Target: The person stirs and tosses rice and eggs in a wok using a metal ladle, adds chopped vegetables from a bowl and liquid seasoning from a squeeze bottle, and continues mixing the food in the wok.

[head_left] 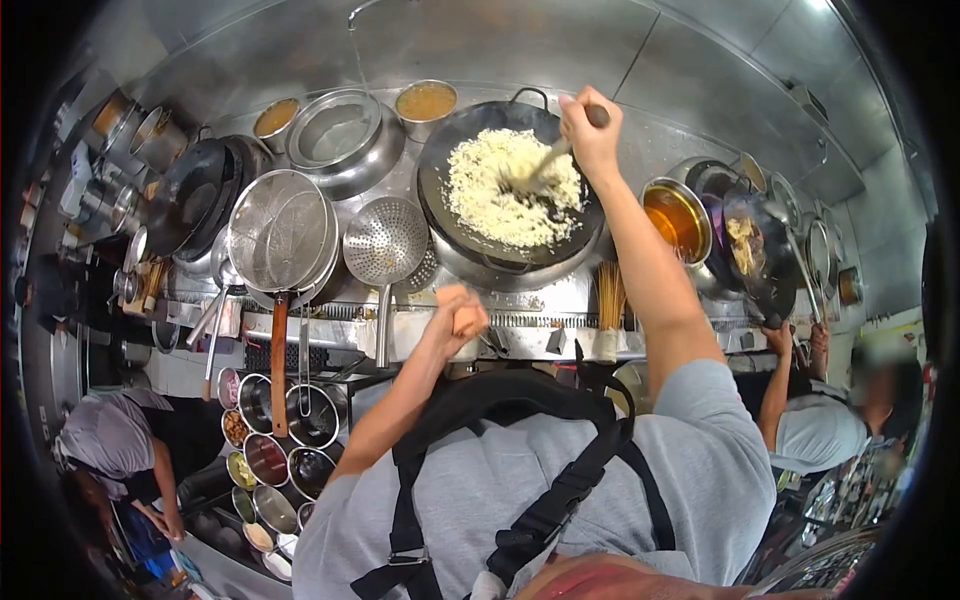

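My right hand (592, 130) grips the wooden handle of a ladle (550, 160), its head down in a heap of fried rice (490, 200). The pale yellow rice, with egg-like bits, fills the middle of a black wok (440, 150) on the stove; the ladle's head is blurred and partly covered. My left hand (460, 318) is curled into a fist above the stove's front edge, with nothing showing out of it. Close to it lies a perforated metal skimmer (385, 240), its handle pointing towards me.
A wire-mesh strainer (280, 230) and stacked woks (185, 195) stand on the left. Right of the wok are a pot of amber liquid (676, 222) and a bamboo brush (609, 295). Ingredient bowls (266, 460) are at lower left. Co-workers (110, 440) stand on both sides, one handling another wok (760, 265).
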